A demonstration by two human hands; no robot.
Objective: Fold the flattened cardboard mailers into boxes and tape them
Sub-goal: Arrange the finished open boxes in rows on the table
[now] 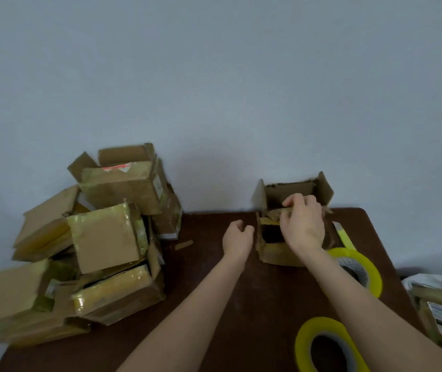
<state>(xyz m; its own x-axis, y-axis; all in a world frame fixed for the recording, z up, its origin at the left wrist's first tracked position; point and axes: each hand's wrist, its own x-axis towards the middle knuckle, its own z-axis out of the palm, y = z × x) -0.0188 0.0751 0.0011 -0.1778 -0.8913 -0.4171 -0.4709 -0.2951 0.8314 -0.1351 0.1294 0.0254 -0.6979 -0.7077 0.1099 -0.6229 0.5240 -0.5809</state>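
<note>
Yellow tape roll (327,345) nearest, right hand (304,224) grip pinching box (279,256) flap, left hand (237,237) grip loose, empty

- Dim, cool, even light here; the dark surface (268,304) swallows detail.
- Pale glare catches the taped stack of boxes (107,237) left of the surface, and that stack is smeared soft.
- Open box (289,194) at the surface's far edge: deep shadow inside.
- Surface edges bow, wide-angle.
</note>
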